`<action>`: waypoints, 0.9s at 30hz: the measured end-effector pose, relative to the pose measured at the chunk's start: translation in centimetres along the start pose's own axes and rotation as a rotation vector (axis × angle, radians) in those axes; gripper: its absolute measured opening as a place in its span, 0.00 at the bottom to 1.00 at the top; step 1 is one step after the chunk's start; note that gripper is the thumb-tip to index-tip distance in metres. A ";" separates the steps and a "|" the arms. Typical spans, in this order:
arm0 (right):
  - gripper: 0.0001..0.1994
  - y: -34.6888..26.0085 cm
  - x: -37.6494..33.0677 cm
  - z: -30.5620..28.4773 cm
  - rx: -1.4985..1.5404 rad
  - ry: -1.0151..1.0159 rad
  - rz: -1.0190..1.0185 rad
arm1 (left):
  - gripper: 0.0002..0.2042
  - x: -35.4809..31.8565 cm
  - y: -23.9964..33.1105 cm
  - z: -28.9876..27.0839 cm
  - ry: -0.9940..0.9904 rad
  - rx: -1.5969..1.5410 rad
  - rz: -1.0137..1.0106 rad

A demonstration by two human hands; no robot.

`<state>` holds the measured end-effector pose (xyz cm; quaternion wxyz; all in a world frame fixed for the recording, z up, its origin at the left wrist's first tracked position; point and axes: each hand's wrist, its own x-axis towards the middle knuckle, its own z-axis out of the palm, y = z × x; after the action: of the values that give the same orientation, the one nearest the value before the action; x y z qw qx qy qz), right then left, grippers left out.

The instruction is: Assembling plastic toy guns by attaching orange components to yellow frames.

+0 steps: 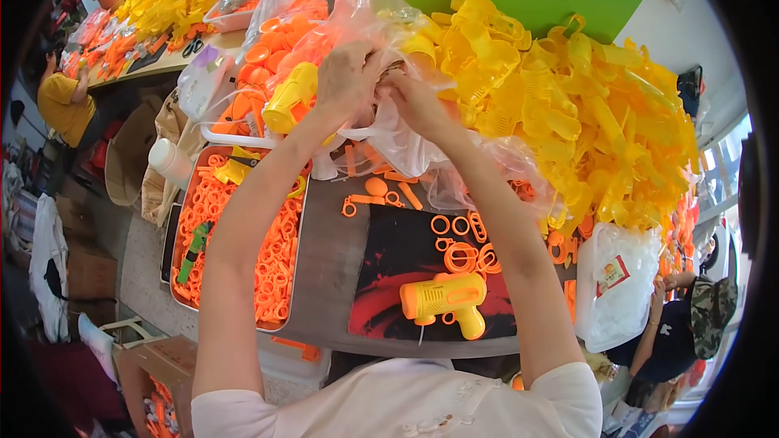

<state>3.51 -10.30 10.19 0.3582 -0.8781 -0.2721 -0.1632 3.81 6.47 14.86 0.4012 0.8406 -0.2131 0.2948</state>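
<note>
Both hands, left hand [347,75] and right hand [415,104], pinch the gathered mouth of 1 clear plastic bag [410,142], just behind the dark mat [398,264]; film judged light, limp, slippery, tearable; grip the bunched neck, not the thin sides.

- The person wore a pale, cream-white short-sleeved top, its fabric faintly patterned across the chest.
- Both sleeves ended just above the elbows, well back from the grip.
- Both forearms were bare from sleeve to wrist.
- The left hand [345,73] and right hand [418,101] were ungloved.
</note>
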 end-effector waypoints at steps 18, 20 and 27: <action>0.07 5.3 3.3 5.1 -0.673 0.065 -0.226 | 0.09 -1.2 0.7 1.0 -0.001 0.052 0.104; 0.07 6.0 3.5 4.6 -0.659 0.132 -0.326 | 0.09 -1.1 0.8 1.0 0.040 0.059 0.124; 0.09 3.3 0.8 2.6 -0.855 0.179 -0.342 | 0.10 -0.7 0.7 0.5 0.012 -0.033 0.011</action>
<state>6.29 -10.11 7.00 -0.0459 -0.8719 -0.2893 -0.3924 3.04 5.68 14.54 0.4147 0.8310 -0.2199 0.2986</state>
